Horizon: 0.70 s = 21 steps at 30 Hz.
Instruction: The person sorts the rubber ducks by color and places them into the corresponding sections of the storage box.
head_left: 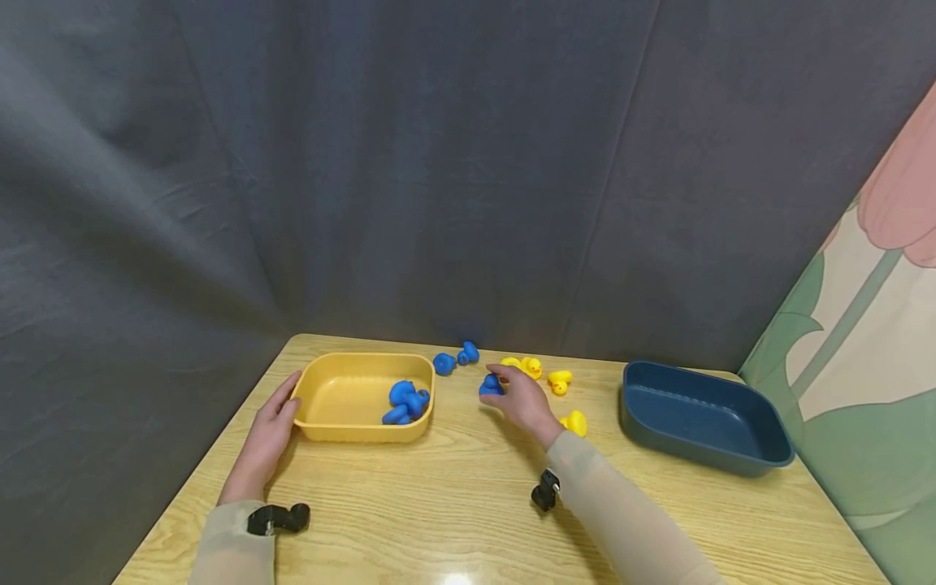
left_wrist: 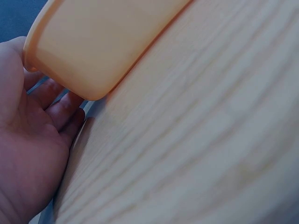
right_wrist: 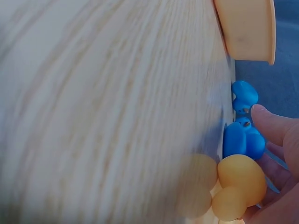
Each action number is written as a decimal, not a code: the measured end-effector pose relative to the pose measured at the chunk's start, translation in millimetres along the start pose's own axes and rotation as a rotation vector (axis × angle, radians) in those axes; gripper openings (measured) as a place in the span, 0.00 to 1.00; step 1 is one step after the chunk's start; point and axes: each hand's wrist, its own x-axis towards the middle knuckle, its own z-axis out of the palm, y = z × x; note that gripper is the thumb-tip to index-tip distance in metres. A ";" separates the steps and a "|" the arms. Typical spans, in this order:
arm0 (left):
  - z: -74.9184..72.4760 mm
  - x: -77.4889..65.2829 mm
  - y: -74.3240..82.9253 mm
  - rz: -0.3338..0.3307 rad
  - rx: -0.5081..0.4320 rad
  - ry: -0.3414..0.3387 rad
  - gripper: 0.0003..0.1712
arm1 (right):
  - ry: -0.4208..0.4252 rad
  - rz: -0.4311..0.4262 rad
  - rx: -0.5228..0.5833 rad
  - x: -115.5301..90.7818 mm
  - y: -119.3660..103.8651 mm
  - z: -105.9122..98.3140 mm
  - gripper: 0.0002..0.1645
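Observation:
In the head view my left hand [head_left: 272, 422] rests against the left end of the yellow basin [head_left: 363, 434], its fingers fairly straight along the outer wall. The left wrist view shows the palm [left_wrist: 32, 154] beside the basin's corner [left_wrist: 88, 70]. Several blue rubber ducks [head_left: 400, 393] lie in the basin's right end. My right hand [head_left: 522, 400] is around a blue rubber duck [head_left: 490, 385] on the table, thumb on one side, fingers on the other. In the right wrist view, the thumb [right_wrist: 275, 126] appears slightly apart from that duck [right_wrist: 235, 140].
Two blue ducks [head_left: 444, 363] lie behind the basin's right corner. Several yellow ducks [head_left: 560, 382] lie near the right hand, one beside its wrist [head_left: 576, 422]. A dark blue basin [head_left: 695, 451] stands at the right. A dark curtain [head_left: 468, 179] hangs behind the wooden table [head_left: 409, 504].

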 end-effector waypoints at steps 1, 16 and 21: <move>-0.1 0.2 0.0 0.002 0.002 0.000 0.36 | -0.001 0.006 0.001 0.3 0.7 0.4 0.37; -0.9 1.5 0.7 0.021 0.005 0.008 0.36 | 0.009 0.018 -0.019 4.7 8.9 7.5 0.35; -0.7 -0.1 1.1 0.019 0.012 0.006 0.36 | 0.011 0.020 -0.033 5.5 9.6 8.7 0.35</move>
